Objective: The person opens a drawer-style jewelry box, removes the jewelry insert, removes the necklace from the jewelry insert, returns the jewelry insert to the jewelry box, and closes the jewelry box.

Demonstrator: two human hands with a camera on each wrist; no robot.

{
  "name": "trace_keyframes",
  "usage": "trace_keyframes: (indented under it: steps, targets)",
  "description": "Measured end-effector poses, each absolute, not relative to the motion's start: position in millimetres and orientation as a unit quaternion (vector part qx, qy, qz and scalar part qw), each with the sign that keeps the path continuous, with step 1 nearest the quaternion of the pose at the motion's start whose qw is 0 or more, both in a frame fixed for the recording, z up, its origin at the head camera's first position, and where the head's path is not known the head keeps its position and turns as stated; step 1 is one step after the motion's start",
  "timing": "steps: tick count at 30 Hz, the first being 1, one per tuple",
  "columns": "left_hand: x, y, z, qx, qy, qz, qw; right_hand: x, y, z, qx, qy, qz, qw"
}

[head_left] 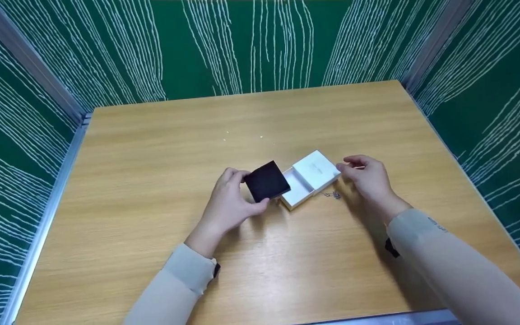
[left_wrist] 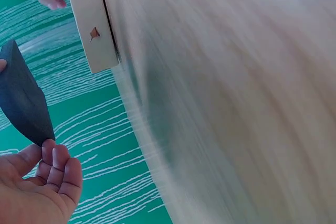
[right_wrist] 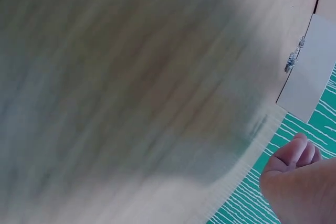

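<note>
My left hand [head_left: 229, 201] holds a thin black square pad [head_left: 267, 181] by its edges, thumb on the near side and fingers on the far side. The pad hangs tilted above the table, beside a white drawer-style box [head_left: 317, 170] whose white inner tray [head_left: 294, 188] sticks partly out toward it. My right hand [head_left: 368, 178] is at the box's right corner, fingers loosely bent with nothing in them; the right wrist view shows a small gap from the box [right_wrist: 311, 72]. A small silvery chain-like piece [head_left: 332, 195] lies along the box's near side.
The box stands on a wood-grain table [head_left: 151, 180]. Several tiny white specks [head_left: 261, 136] lie behind it. Green panels [head_left: 188, 58] with white wavy lines enclose the back and both sides, joined by metal posts [head_left: 440, 43].
</note>
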State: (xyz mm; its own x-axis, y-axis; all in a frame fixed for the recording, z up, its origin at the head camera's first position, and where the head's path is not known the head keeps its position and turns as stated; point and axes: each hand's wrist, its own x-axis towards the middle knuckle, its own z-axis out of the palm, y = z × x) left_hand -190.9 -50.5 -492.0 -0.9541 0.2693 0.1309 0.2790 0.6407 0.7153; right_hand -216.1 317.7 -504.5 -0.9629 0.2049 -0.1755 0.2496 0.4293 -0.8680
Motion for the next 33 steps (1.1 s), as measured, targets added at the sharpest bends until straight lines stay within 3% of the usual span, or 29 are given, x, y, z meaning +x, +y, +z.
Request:
trace_keyframes:
  steps: [33]
  targets:
    - [-197.2,-10.6,-494.6,-0.159,-0.942,-0.296,-0.028,-219.6,315.2,-518.2,0.095,0.863,-0.494,0.051]
